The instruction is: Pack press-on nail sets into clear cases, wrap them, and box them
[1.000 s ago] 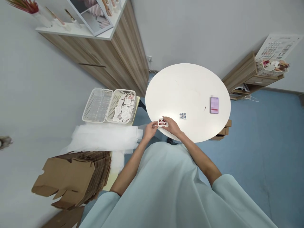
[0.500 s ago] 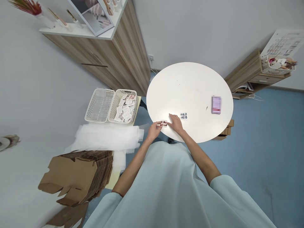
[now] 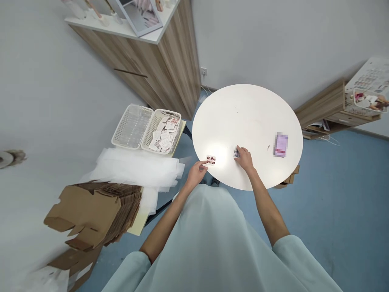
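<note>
Red-studded card [image 3: 211,160] at the surface's [image 3: 252,109] eight o'clock, left hand [image 3: 196,174] at its edge. Right hand [image 3: 245,160] just switched to the blue-studded card [image 3: 236,153], seven o'clock; both cards now seem in play. From here, can't tell whether fingers pinch.

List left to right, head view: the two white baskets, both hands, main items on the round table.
White basket with clear plastic → white basket of small packets → left hand → card with red pieces → right hand partly covering card with dark pieces → purple item
</note>
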A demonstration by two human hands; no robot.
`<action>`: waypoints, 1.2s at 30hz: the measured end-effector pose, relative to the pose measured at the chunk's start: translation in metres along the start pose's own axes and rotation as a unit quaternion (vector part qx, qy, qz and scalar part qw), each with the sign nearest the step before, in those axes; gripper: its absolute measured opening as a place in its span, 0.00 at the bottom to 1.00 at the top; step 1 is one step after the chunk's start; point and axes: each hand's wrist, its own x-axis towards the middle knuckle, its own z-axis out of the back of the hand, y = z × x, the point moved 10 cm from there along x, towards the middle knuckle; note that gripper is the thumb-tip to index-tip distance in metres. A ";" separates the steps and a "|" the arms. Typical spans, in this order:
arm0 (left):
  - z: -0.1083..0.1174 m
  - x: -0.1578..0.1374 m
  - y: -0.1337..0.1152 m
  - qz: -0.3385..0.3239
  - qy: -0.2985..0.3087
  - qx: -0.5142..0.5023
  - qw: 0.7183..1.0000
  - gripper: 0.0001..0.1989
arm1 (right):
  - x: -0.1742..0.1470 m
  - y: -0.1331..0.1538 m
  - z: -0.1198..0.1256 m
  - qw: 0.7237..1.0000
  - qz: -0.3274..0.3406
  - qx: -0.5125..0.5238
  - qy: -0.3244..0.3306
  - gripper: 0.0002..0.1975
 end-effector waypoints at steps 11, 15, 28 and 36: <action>0.050 -0.009 0.009 0.011 -0.059 -0.056 0.997 0.14 | 0.012 0.013 0.007 0.998 -0.060 -0.001 0.027 0.17; 0.092 -0.007 0.008 0.002 -0.075 -0.085 0.994 0.15 | 0.031 0.063 0.021 0.997 -0.040 0.059 -0.012 0.11; 0.275 -0.042 0.083 -0.003 -0.212 -0.135 0.968 0.15 | 0.131 0.365 -0.023 0.913 0.086 0.398 -0.035 0.31; 0.373 -0.074 0.152 0.011 -0.284 -0.078 0.956 0.15 | 0.123 0.424 -0.062 0.950 0.092 0.294 -0.047 0.30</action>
